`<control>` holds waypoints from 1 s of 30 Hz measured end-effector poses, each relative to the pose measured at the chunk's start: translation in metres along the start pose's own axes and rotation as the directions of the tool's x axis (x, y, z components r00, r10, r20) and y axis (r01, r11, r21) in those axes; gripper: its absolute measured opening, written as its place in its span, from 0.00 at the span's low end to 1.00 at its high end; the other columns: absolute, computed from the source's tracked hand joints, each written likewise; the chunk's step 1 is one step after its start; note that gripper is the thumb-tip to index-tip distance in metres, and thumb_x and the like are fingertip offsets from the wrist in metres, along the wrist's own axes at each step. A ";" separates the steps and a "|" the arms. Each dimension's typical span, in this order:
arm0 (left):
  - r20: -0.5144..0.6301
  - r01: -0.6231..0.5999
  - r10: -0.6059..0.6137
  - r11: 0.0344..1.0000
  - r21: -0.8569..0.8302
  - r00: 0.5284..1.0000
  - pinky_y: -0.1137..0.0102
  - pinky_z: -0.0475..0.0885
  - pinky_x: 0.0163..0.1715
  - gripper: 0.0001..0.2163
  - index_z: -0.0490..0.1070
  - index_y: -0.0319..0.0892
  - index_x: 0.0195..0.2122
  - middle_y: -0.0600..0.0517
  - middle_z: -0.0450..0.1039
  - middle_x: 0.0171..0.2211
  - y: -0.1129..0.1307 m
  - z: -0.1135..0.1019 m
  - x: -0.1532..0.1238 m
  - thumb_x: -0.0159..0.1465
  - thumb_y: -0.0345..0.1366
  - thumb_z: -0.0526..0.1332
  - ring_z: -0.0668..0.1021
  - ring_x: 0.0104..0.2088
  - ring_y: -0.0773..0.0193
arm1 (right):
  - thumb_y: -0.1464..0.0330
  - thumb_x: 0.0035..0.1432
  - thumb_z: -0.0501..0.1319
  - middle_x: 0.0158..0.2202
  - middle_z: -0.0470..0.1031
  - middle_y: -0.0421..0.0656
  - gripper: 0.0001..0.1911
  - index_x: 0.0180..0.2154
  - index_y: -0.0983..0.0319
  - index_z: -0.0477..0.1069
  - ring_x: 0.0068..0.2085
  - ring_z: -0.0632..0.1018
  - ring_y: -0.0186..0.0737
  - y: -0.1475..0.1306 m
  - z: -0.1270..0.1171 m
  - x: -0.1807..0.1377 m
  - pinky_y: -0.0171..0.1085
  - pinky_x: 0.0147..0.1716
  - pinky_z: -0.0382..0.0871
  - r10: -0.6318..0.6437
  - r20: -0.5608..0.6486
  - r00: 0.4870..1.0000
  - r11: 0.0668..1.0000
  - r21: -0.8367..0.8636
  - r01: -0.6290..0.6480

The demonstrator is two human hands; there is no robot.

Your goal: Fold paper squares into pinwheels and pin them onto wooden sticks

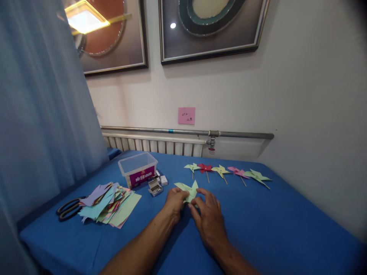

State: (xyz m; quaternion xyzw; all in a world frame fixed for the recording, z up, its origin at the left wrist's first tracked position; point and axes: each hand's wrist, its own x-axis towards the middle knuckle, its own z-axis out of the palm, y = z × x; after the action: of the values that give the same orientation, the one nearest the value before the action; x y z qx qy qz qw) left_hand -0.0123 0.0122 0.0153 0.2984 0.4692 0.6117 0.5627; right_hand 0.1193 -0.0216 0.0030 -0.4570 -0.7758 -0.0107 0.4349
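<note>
A light green paper pinwheel (187, 188) lies on the blue table (272, 225) in front of me. My left hand (175, 201) is curled over its near left part, fingers pinched on the paper. My right hand (208, 215) rests just to the right, fingertips pressing the pinwheel's near edge. Behind them, several finished paper pinwheels (226, 172) on thin sticks lie in a row, green, red, yellow-green, pink and green.
A stack of coloured paper sheets (110, 204) lies at the left with black scissors (69, 208) beside it. A clear plastic box (138, 168) and small open pin boxes (155, 187) sit behind. Curtain at left, radiator and wall at the back.
</note>
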 end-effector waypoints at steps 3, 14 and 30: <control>0.024 0.022 -0.022 1.000 -0.020 0.999 0.74 0.62 0.22 0.07 0.67 0.41 0.23 0.56 0.69 0.19 0.002 0.003 -0.003 0.47 0.28 0.66 0.69 0.21 0.70 | 0.63 0.66 0.58 0.55 0.74 0.50 0.10 0.32 0.56 0.75 0.57 0.73 0.55 0.000 -0.003 0.002 0.55 0.55 0.66 0.094 0.006 0.996 0.994 0.054 -0.094; 0.050 0.026 -0.028 0.999 0.023 0.998 0.72 0.66 0.23 0.10 0.69 0.40 0.24 0.54 0.72 0.21 -0.001 0.002 -0.001 0.45 0.31 0.70 0.72 0.20 0.68 | 0.59 0.57 0.61 0.56 0.73 0.54 0.14 0.23 0.58 0.74 0.59 0.73 0.58 0.017 0.012 0.007 0.55 0.61 0.62 0.459 0.111 0.881 0.822 0.323 -0.469; 0.074 0.026 -0.031 0.998 0.059 0.997 0.73 0.65 0.23 0.08 0.73 0.38 0.26 0.53 0.74 0.22 -0.005 0.001 0.000 0.44 0.31 0.69 0.72 0.21 0.69 | 0.63 0.52 0.64 0.55 0.76 0.53 0.14 0.17 0.57 0.71 0.60 0.73 0.58 0.019 0.012 0.013 0.53 0.62 0.60 0.512 0.162 0.843 0.772 0.343 -0.535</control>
State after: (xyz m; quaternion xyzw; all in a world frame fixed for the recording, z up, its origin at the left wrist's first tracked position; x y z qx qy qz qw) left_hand -0.0097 0.0122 0.0106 0.3306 0.4697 0.5780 0.5796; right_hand 0.1223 0.0038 -0.0026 -0.5630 -0.6176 0.2727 0.4767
